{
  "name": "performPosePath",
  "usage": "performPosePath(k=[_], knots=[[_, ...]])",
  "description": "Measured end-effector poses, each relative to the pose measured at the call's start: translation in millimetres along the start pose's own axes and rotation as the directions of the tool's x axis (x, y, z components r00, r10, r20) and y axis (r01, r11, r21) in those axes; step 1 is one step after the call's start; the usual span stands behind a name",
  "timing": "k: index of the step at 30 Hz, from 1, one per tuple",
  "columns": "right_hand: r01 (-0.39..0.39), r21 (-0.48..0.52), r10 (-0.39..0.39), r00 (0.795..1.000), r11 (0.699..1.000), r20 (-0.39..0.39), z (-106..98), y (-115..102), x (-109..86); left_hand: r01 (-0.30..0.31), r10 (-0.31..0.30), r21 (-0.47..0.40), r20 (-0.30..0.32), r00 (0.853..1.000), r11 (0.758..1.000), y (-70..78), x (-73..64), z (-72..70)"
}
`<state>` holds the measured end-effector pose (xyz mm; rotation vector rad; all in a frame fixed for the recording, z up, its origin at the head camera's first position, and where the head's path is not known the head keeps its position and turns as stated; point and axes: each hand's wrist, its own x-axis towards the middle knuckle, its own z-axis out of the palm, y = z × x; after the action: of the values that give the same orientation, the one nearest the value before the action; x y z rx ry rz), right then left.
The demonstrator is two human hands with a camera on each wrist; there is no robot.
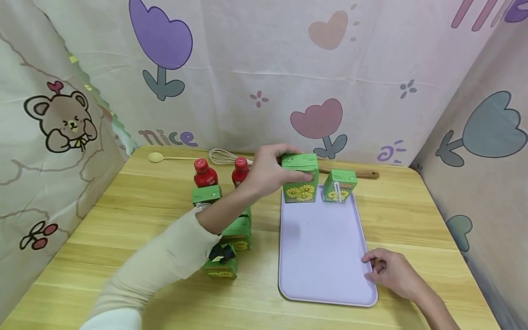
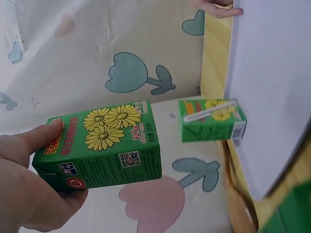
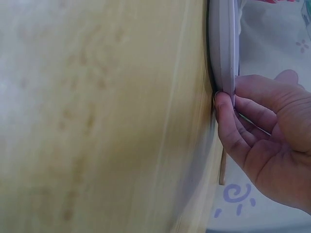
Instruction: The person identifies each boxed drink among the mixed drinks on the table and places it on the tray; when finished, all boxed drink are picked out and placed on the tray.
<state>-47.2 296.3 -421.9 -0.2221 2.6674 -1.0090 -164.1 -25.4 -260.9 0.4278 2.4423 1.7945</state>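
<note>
My left hand [image 1: 270,172] grips a green drink carton [image 1: 300,190] printed with yellow flowers, upright above the far left corner of a pale lilac tray [image 1: 326,256]. In the left wrist view, the thumb lies on the front of that carton [image 2: 104,143] and fingers show at its other side. A second green carton [image 1: 340,185], with a white straw on its front, stands at the tray's far right end. On the tray's right edge, my right hand [image 1: 392,270] pinches the rim between thumb and fingers, as the right wrist view shows with the tray side [image 3: 223,48].
Left of the tray stand several green cartons [image 1: 237,233], partly hidden by my left arm. Behind them are two red bottles [image 1: 205,174]. A yellow spoon [image 1: 156,157], a whisk [image 1: 222,156] and a wooden handle [image 1: 367,174] lie along the back, near a patterned curtain [image 1: 247,55].
</note>
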Motion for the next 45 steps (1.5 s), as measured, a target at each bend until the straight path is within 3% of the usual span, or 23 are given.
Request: performPosePath(k=[14, 24, 39, 45], knots=[[0.006, 0.017, -0.006, 1.000, 1.000, 0.004, -1.1, -0.4, 1.7, 0.026, -0.027, 0.018, 0.054, 0.998, 1.000, -11.4, 25.5, 59.1], [-0.005, 0.007, 0.005, 1.000, 1.000, 0.007, -1.7, -0.2, 2.4, 0.085, -0.089, 0.107, 0.033, 0.996, 0.991, -25.9, 37.7, 97.5], [0.019, 0.005, -0.020, 1.000, 1.000, 0.009, -1.4, 1.5, 2.3, 0.181, -0.185, 0.108, 0.024, 0.982, 0.977, -57.4, 47.2, 137.2], [0.002, 0.006, -0.002, 1.000, 1.000, 0.012, -1.2, 0.4, 2.2, 0.153, -0.161, 0.138, 0.046, 0.986, 0.979, -68.1, 43.5, 149.3]])
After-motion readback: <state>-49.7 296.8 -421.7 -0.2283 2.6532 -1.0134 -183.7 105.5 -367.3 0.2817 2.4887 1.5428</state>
